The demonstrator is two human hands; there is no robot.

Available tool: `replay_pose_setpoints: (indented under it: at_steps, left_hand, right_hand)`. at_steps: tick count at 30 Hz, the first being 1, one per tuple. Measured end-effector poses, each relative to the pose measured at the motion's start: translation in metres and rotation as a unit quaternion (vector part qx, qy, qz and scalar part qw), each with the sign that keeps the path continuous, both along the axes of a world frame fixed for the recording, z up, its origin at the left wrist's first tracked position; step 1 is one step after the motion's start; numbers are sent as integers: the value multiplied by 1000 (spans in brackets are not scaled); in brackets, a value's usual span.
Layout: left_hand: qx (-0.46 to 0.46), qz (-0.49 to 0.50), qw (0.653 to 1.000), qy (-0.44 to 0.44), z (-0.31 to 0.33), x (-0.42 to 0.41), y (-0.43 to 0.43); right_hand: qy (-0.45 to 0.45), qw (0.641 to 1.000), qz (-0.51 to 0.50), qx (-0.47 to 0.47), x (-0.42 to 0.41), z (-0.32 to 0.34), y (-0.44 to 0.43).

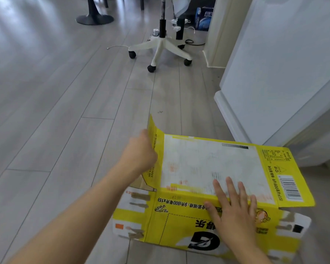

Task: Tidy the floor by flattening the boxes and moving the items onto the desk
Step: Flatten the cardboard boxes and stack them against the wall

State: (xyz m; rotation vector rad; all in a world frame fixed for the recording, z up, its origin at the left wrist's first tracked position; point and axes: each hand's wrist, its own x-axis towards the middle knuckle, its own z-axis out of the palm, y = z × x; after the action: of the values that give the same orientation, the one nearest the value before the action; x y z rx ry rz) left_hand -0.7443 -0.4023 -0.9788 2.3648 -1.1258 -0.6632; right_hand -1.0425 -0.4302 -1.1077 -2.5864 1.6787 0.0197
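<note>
A yellow and white cardboard box lies nearly flat on the grey wooden floor, low and right of centre. Its left end flap stands up. My left hand is at that flap, fingers hidden behind it, so its grip is unclear. My right hand presses down on the box's near fold with straight, spread fingers.
A white office chair base on castors stands farther back, with cables and a power strip around it. A white cabinet rises on the right, close to the box. A black round stand base sits top left.
</note>
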Motion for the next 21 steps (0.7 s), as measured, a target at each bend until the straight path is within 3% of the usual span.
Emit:
replay_pose_setpoints:
  at_steps: [3, 6, 9, 11, 14, 19, 21]
  left_hand:
    - [50, -42, 995, 70, -14, -46, -11]
    - [104, -79, 991, -13, -31, -79, -1]
    - [66, -80, 993, -55, -34, -82, 5]
    - [-11, -38, 999, -7, -31, -77, 12]
    - [-98, 31, 986, 133, -24, -76, 34]
    - [37, -105, 983, 148, -62, -107, 52]
    - [93, -106, 980, 143, -87, -114, 51]
  right_hand:
    - [0, 1000, 2, 2, 0, 2, 1]
    - [-4, 1000, 2, 1, -1, 3, 4]
    - [3, 1000, 9, -3, -2, 5, 8]
    - [4, 1000, 12, -4, -3, 8, 13]
    - [0, 1000, 1, -14, -4, 11, 20]
    - [4, 996, 53, 66, -1, -8, 45]
    - [11, 994, -9, 110, -1, -24, 53]
